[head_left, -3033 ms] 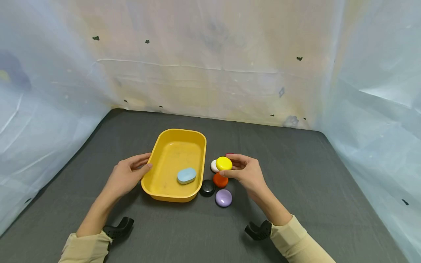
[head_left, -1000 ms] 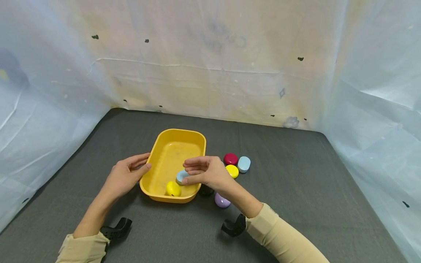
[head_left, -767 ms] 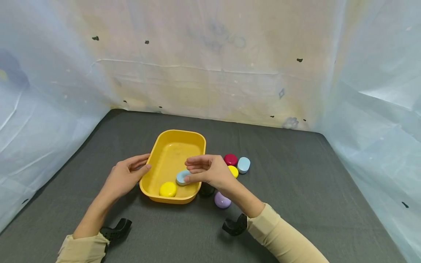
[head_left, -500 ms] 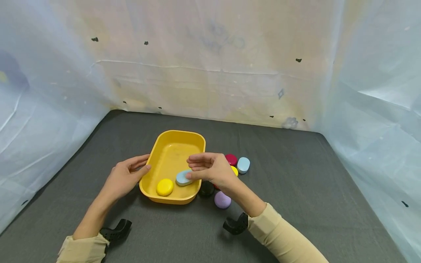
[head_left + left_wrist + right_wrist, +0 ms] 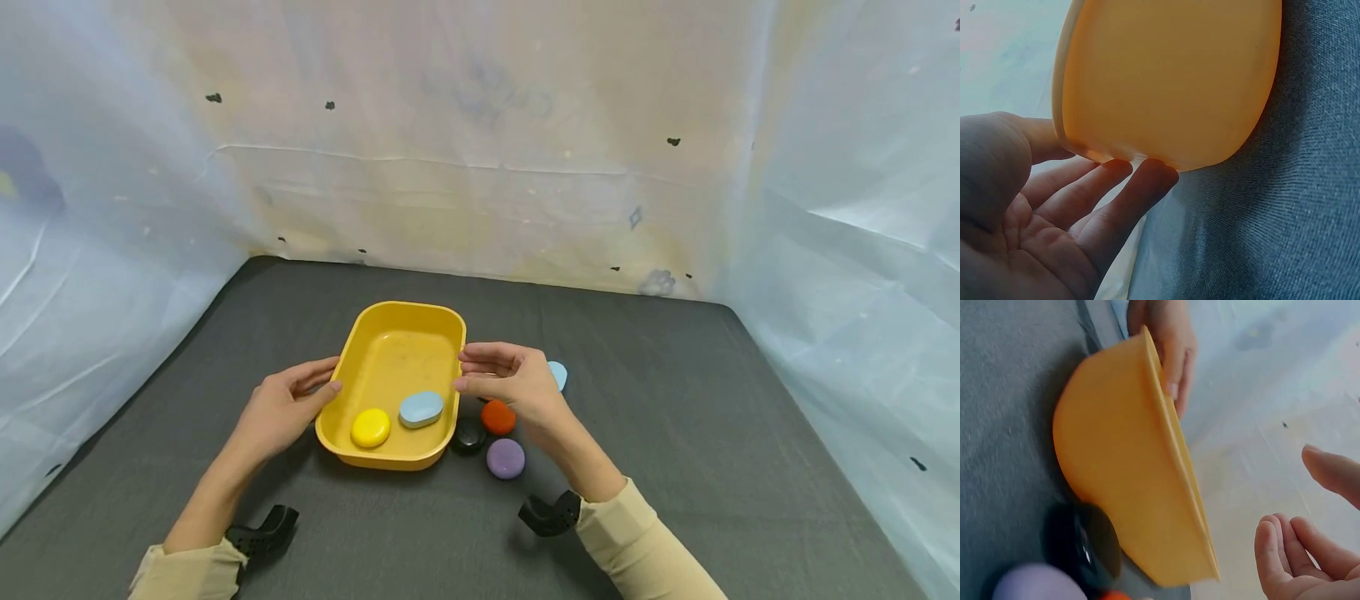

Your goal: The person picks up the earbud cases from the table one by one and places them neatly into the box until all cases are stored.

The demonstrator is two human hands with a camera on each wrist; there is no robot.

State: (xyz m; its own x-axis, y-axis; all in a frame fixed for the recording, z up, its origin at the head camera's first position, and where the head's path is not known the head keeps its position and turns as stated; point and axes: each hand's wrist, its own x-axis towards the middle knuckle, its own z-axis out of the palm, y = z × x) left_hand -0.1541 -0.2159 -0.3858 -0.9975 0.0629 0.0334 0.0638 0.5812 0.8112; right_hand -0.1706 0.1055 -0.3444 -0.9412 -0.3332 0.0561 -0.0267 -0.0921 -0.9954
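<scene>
My left hand (image 5: 279, 410) holds the left side of a yellow tray (image 5: 397, 459), its thumb at the rim and fingertips (image 5: 1157, 172) against the outer wall. Inside the tray lie a round, glossy yellow piece (image 5: 371, 427) and a light blue oval piece (image 5: 422, 409). My right hand (image 5: 517, 379) is beside the tray's right rim, with fingers relaxed, thumb (image 5: 1329, 472) apart from them and nothing held. Below it on the table are an orange round piece (image 5: 498, 417), a black one (image 5: 468, 435) and a purple one (image 5: 506, 459).
Another light blue piece (image 5: 558, 374) shows partly behind my right hand, which hides other pieces seen earlier. Dark grey cloth (image 5: 645, 400) covers the table. Pale plastic sheeting (image 5: 450, 200) stands at the back and both sides.
My right hand has carried a yellow piece from the pile into the tray and let go. That piece rolled left and settled flat, and the hand has moved back right. My left hand stays.
</scene>
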